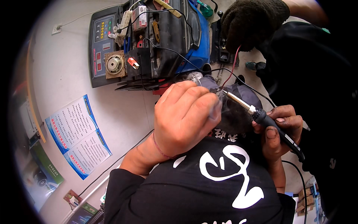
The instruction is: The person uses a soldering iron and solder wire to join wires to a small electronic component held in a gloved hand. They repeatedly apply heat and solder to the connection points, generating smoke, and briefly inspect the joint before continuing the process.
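Observation:
My left hand (184, 119) is closed in a pinch near a thin silvery loop (197, 81), perhaps solder wire; its fingertips hide what they hold. My right hand (278, 132) grips a soldering iron (264, 118) by its black handle, with the metal tip pointing up-left at the end of a red-and-dark wire (233, 67), just beside my left fingers. A co-worker's dark gloved hand (248, 24) holds the upper part of that wire. A faint haze shows around the iron's tip, where the joint is too small to make out.
A black-and-blue machine (171, 44) with a control panel (102, 33) carries a speaker (115, 64), a power strip (123, 26) and several tools. Cords cross above my hands. The co-worker's dark clothing (298, 74) fills the right. Posters (78, 136) and a wall socket (57, 29) are at left.

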The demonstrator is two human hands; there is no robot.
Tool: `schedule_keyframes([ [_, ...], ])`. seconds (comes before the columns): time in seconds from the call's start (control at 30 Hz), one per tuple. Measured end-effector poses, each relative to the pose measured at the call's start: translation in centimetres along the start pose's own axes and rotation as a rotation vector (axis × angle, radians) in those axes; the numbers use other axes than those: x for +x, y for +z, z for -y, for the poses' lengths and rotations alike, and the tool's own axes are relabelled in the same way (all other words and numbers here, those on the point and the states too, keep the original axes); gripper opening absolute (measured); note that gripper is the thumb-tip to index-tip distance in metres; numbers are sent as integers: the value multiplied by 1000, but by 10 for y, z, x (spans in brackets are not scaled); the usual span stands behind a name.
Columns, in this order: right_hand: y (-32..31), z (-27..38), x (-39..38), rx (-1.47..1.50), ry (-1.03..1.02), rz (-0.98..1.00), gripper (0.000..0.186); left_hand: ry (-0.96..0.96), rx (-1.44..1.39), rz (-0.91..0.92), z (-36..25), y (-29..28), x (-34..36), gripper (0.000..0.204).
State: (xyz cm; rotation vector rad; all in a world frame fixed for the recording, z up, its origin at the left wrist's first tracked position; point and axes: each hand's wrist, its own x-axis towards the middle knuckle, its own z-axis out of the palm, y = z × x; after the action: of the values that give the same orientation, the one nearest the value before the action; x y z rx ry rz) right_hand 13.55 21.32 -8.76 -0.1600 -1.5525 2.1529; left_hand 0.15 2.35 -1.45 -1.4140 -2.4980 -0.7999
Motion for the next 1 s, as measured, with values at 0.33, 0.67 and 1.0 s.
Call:
schedule_keyframes([
  [0.33, 3, 0, -1, -36, 12, -25, 37, -25, -1, 10, -1, -2, -1, 34],
  [0.67, -2, -2, -1, 25, 3, 11, 37, -26, 10, -15, 1, 0, -3, 29],
  [1.0, 0, -1, 2, 25, 3, 12, 37, -55, -13, 28, 0, -7, -1, 28],
])
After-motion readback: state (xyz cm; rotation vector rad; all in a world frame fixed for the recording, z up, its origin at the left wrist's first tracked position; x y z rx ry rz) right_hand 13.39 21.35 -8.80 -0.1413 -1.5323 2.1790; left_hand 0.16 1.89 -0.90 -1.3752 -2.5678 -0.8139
